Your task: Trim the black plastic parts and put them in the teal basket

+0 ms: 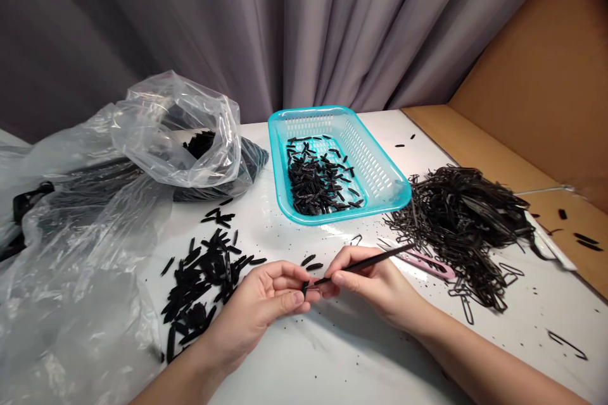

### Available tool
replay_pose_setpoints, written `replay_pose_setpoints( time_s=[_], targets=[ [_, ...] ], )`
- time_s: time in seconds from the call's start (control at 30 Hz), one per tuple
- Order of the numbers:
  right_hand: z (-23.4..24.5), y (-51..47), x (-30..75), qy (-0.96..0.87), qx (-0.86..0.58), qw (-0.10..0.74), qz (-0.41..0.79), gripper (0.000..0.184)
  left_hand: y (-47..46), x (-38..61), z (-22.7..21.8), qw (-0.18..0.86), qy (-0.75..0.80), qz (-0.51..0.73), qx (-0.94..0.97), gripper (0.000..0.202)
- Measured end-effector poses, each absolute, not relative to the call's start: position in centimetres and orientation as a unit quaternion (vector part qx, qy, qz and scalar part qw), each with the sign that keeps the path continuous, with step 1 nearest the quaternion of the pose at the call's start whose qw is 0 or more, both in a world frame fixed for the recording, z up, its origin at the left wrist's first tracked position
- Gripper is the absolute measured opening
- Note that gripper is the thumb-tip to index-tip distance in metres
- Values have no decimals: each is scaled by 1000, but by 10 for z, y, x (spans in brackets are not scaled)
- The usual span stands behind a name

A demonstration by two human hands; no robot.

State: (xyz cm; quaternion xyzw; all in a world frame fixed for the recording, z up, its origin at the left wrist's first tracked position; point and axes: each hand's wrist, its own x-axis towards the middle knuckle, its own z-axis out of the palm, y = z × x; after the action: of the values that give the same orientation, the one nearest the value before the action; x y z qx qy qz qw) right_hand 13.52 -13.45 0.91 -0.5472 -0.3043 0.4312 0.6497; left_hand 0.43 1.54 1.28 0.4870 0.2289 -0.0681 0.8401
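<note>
Just in front of the blue basket, both hands meet above the white table. My left hand (275, 297) pinches a small black piece (304, 288) between thumb and fingers. In my right hand (363, 278) is a slim black stick-like tool (375, 259), held like a pen. Its thin tip reaches the black piece at the left fingertips; whether it goes into the piece I cannot tell. Several short black pieces (204, 281) lie in a loose heap beside my left hand and wrist. Two more black pieces (311, 262) rest on the table just beyond the fingertips.
A turquoise plastic basket (339, 220) behind the hands holds many black pieces. Clear plastic bags (80, 278) with black contents cover the left side. On the right lie a tangled pile of black loops (465, 209) and pink-handled scissors (427, 264). A grey curtain (313, 25) hangs behind.
</note>
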Motion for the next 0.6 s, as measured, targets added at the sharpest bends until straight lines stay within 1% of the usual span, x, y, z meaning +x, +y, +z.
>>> replay_pose_setpoints(
  time_s=[0.23, 0.4, 0.6],
  targets=[
    [0, -128, 140, -264, -494, 667, 491, 15, 15, 6, 11, 838, 218, -78, 494, 14],
    [0, -128, 144, -264, -473, 668, 510, 12, 16, 5, 9, 835, 210, -88, 500, 16],
    [0, -128, 143, -285, -433, 649, 557, 13, 16, 6, 9, 832, 183, -92, 516, 14]
  ],
)
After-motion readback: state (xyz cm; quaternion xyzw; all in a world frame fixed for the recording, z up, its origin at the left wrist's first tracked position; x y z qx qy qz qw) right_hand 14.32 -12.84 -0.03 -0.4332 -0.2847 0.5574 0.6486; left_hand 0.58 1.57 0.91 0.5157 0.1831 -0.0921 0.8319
